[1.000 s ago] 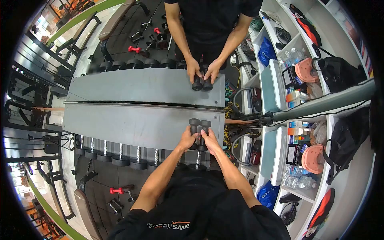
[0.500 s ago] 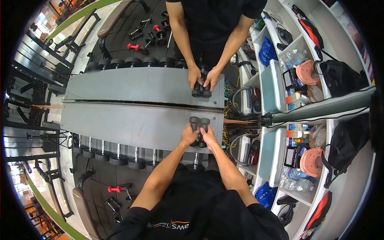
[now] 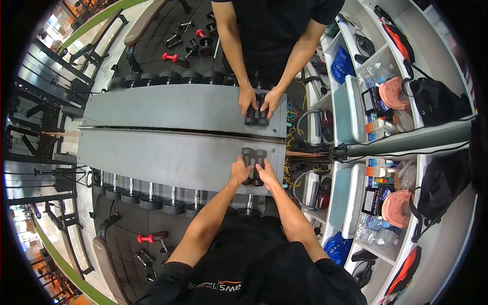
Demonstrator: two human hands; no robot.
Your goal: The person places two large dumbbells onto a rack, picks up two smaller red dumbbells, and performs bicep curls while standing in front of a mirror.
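Two small black dumbbells lie side by side near the right end of a grey bench-like top. My left hand closes on the outer side of the left dumbbell, at its handle. On the other side, my right hand closes on the handle of the right dumbbell. The dumbbells' far heads show plainly; fingers partly cover the handles. A mirror behind the top repeats the hands and dumbbells in a reflection.
Larger dumbbells line a rack below the top's near edge. Red dumbbells lie on the dark floor at left. To the right, white shelves hold bottles, a blue bag, a pink container and a black bag.
Very little differs. My right hand has shifted slightly along its dumbbell, and the two dumbbells have moved only a trace. My left hand stays in place.
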